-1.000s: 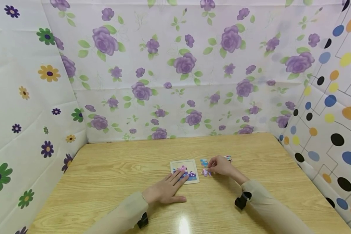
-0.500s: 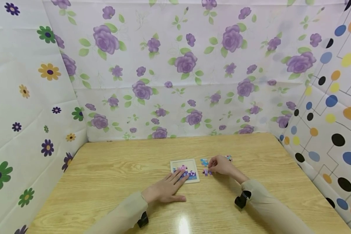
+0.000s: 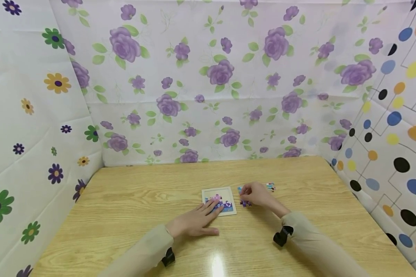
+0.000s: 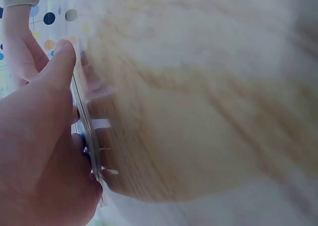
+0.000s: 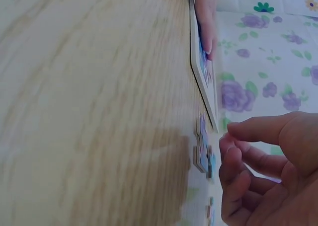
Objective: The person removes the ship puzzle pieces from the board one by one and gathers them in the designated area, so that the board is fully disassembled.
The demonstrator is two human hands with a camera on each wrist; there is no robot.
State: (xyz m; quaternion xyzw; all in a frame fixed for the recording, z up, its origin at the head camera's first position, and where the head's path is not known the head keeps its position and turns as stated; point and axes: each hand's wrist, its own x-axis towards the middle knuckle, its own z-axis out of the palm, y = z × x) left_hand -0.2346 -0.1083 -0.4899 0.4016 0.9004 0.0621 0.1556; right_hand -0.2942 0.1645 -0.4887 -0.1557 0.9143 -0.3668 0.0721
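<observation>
My left hand [image 3: 198,221] lies flat with straight fingers across the lower part of a square puzzle board [image 3: 216,189], its thumb out on the table. Joined pink, purple and blue pieces [image 3: 227,205] show inside the board's pale frame beside the fingertips. To the right, my right hand [image 3: 259,194] hovers low over loose jigsaw pieces, fingers curled and thumb tip meeting the index finger. Nothing shows between those tips in the right wrist view. A purple jigsaw piece [image 3: 245,203] lies just below them, and a blue one [image 3: 240,189] is partly hidden behind the hand.
More loose jigsaw pieces [image 3: 270,187] lie beyond the right hand. All of this is on a wood-grain table [image 3: 152,192]. A purple-flowered cloth [image 3: 194,84] hangs along the back, with patterned cloths at both sides. Black cameras are strapped to both wrists.
My right hand has shifted slightly left and away from me, now overlapping the blue piece more and uncovering more of the far pieces. The left hand has stayed on the board.
</observation>
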